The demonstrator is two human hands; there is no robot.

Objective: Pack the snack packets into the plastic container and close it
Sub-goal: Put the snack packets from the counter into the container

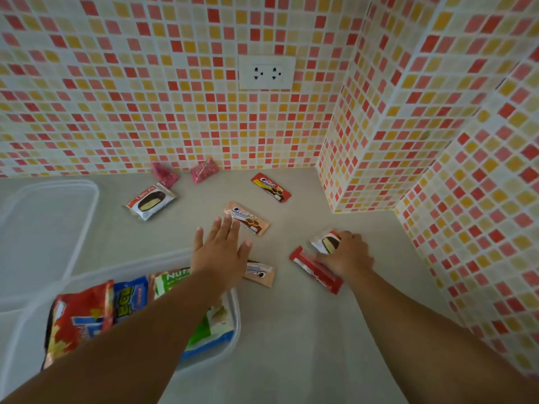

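We are gripping a light, crinkly choco-pie packet (pixel 326 242) in our right hand (pixel 348 255) at three o'clock; left hand (pixel 220 249) is reaching, fingers spread and empty.

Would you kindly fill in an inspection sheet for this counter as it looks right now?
Surface: grey counter in a tiled corner.
Job's things: open plastic container with several packets inside; lid lying behind it; eight snack packets loose on the counter, including two pink ones by the wall.
Clutter: nothing seen.
Hands: left hand open, fingers spread, fingertips at the peach cookie packet; right hand grips a chocolate pie packet beside the red bar.
Cables: nothing seen.
Surroundings: mosaic tile walls, double wall socket.
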